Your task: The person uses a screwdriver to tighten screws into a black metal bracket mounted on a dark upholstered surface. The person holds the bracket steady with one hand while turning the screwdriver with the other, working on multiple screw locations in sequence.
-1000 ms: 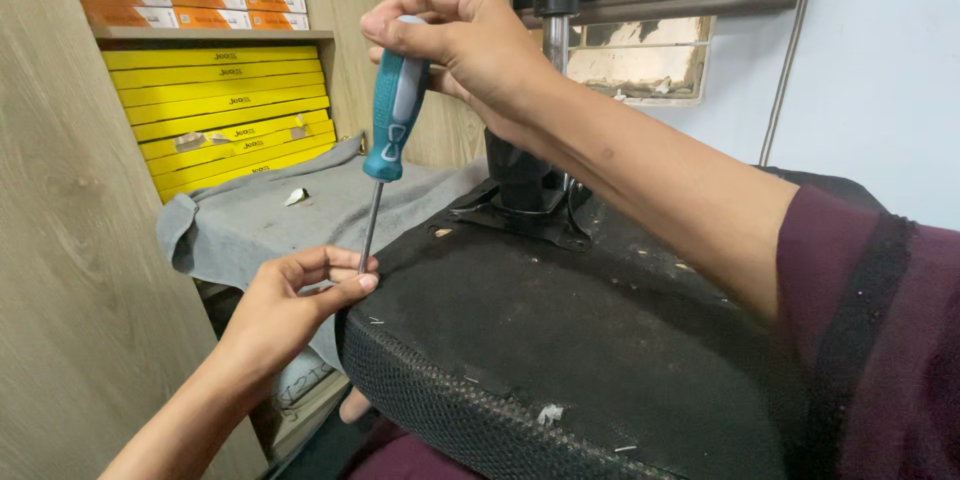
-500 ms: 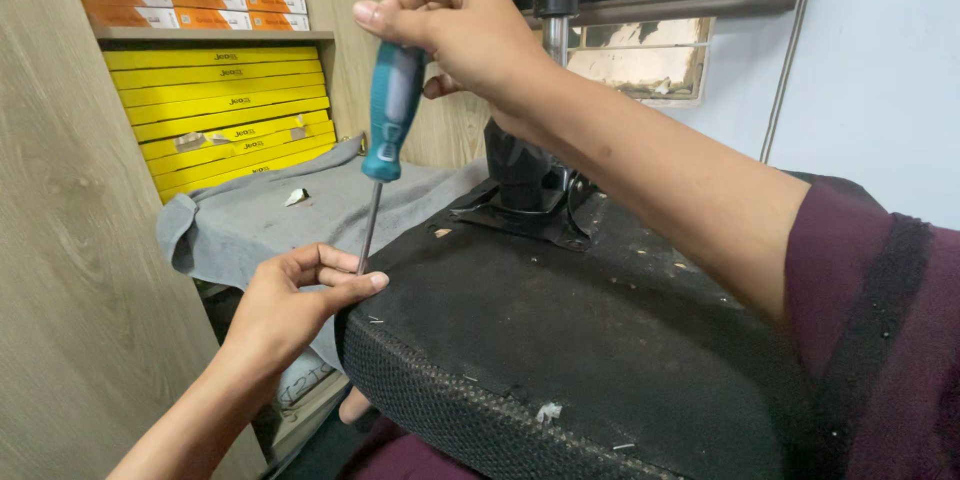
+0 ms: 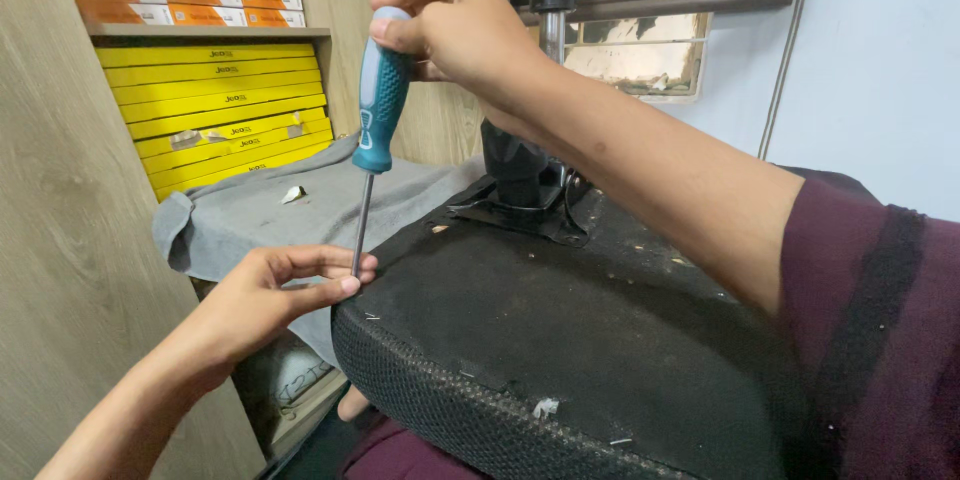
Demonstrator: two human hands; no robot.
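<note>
Head view, right hand (image 3: 460, 25) gripping teal rubber-handled screwdriver (image 3: 378, 100), mesh-edged black seat (image 3: 560, 340)

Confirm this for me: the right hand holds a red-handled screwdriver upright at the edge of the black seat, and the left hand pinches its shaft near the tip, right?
Not quite. In the head view the screwdriver has a teal handle, not red. The rest stands: the right hand holds it upright at the edge of the black seat, and the left hand pinches its shaft near the tip.

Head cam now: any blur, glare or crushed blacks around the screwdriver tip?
Head view: screwdriver handle sharp, even soft light, no glare on its shaft; tip hidden behind left hand fingers; right hand crisp, no motion blur; black seat underside dark but texture readable; near right sleeve slightly soft.
</note>
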